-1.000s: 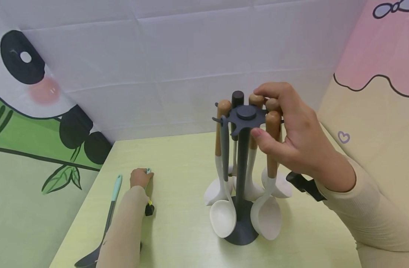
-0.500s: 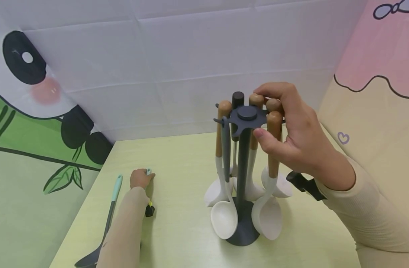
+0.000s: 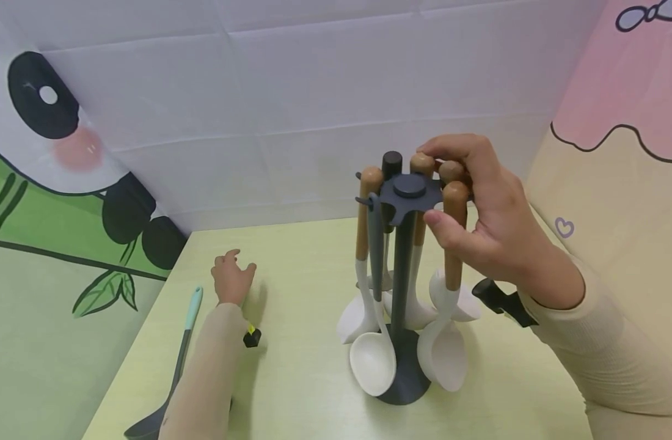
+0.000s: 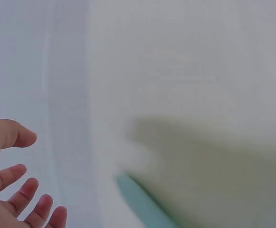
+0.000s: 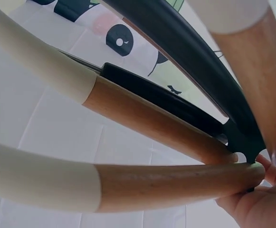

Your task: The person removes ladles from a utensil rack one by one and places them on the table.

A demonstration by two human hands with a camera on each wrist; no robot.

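On the right, a dark utensil rack [image 3: 403,263] stands upright, hung with several white-headed utensils with wooden handles. My right hand [image 3: 492,214] grips the rack's top, fingers curled over the wooden handle ends and thumb at the front by a ladle's handle [image 3: 455,238]. In the right wrist view, wooden handles [image 5: 176,187] run toward that hand, which is mostly out of frame. My left hand [image 3: 233,278] is spread and holds nothing. The left wrist view shows a teal handle [image 4: 145,202] on the table, apart from the fingers; my left arm hides it in the head view.
A black ladle with a teal handle [image 3: 192,311] lies at the table's left, partly behind the left sleeve [image 3: 204,373]. A white spoon [image 3: 373,363] hangs at the rack's front. A white cloth wall [image 3: 292,122] rises behind the table [image 3: 297,342].
My left hand has let go of the teal handle, and its fingers have spread apart. The right hand stays on the rack, which sits slightly further right in view.
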